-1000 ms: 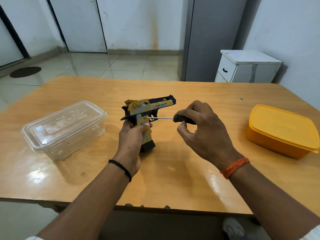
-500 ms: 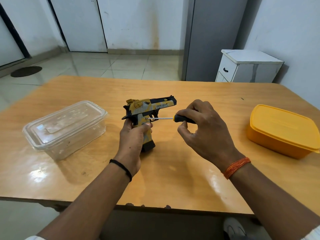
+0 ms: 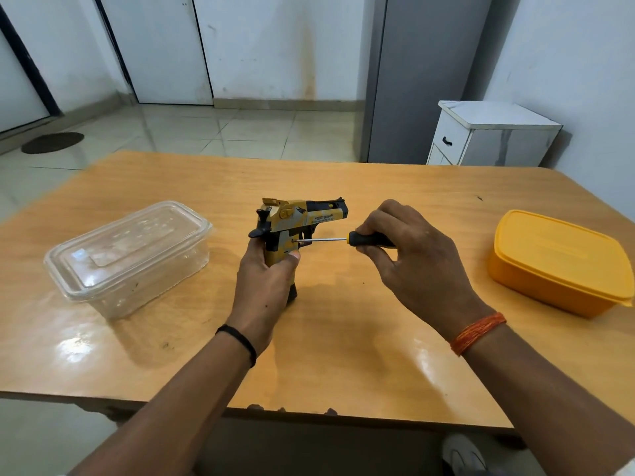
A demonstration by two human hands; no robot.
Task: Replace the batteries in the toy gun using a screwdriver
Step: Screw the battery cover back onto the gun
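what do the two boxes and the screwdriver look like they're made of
Left box: clear glossy plastic, see-through with glare. Right box: opaque yellow plastic, matte, moulded lid rim. Screwdriver: bright metal shaft, black handle with yellow collar, probably plastic or rubber.

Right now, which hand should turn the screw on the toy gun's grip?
Right. The right hand pinches the screwdriver, whose tip sits against the side of the toy gun just above the grip. The left hand grips the handle and props the gun upright on the table.
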